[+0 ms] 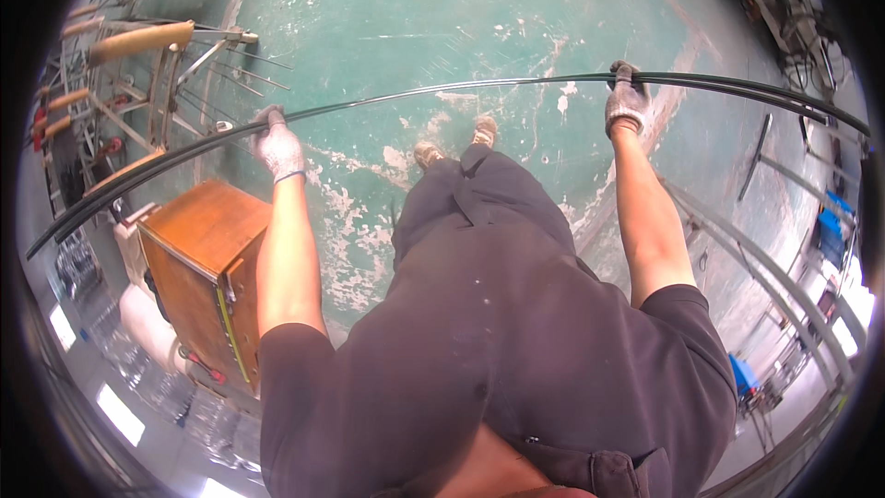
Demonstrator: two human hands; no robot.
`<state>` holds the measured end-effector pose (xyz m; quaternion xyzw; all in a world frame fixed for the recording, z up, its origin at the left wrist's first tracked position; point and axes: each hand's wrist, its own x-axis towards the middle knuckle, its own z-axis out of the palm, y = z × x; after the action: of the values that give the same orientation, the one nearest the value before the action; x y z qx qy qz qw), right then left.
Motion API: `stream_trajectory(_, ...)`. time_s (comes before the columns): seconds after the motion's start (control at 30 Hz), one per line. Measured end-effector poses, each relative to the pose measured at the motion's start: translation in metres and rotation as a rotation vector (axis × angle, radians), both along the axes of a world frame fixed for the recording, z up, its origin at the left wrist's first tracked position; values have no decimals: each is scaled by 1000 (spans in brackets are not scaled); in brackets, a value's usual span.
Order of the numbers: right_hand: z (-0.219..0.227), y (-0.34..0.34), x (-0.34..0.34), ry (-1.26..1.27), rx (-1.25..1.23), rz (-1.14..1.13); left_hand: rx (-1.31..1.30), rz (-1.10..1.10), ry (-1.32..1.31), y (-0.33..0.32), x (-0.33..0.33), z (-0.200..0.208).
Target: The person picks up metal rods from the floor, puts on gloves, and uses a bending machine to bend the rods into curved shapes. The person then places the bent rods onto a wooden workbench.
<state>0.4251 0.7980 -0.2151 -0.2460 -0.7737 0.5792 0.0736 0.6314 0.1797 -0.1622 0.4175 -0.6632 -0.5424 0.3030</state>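
Note:
A bundle of long, thin dark strips [442, 88] stretches across in front of me, held in both hands above the floor. It looks bowed in the wide picture, and its middle catches the light. My left hand [277, 149], in a pale work glove, is closed around the bundle on the left. On the right, my right hand [628, 101] wears a similar glove and grips the strips with its fingers wrapped over them. Both ends of the bundle reach far out past my hands. Whether the strips are metal or plastic I cannot tell.
At the left stands a brown wooden cabinet [210, 221], with a metal rack [171, 69] with padded tan arms beyond it. Grey metal rails [765, 267] curve along the right. Machinery [784, 14] lines the far right. The green floor [396, 0] has worn paint.

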Motion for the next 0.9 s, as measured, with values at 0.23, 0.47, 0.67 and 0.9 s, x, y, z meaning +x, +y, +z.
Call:
stream_trajectory(0.23,-6,5,62,-93,106,-68,78,-123,17,1,-44,34)
stream_trajectory(0.47,5,-2,131,-281,272,-161,42,-228,-158,-9,-62,8)
stream_trajectory(0.67,-5,-15,190,-343,280,-285,173,-342,-82,-21,-88,0)
stream_trajectory(0.9,-4,-19,233,-471,340,-332,174,-457,-112,-45,-90,4)
